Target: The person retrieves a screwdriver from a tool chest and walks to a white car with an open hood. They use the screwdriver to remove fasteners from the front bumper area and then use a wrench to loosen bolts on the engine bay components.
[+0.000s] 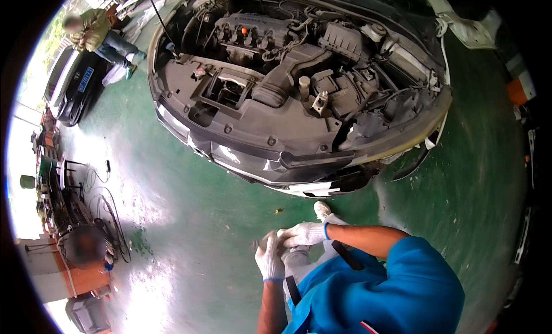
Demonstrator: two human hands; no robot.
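My left hand [269,256], in a white knit glove, is closed around a small grey object [255,243] that pokes out past its fingers, too small to name. My right hand [302,235], gloved alike, meets it in front of my waist with fingers curled against the left hand; what they hold is hidden. Beyond both hands stands a car with its bonnet raised, showing a dusty engine bay [282,75] and a damaged front bumper [313,184].
At upper left a person [103,40] is by a dark car [80,89]. Equipment [52,184] and cables [118,230] lie along the left side. A small yellow item [279,210] lies on the green floor [190,230]. A pale body panel [468,32] is at upper right.
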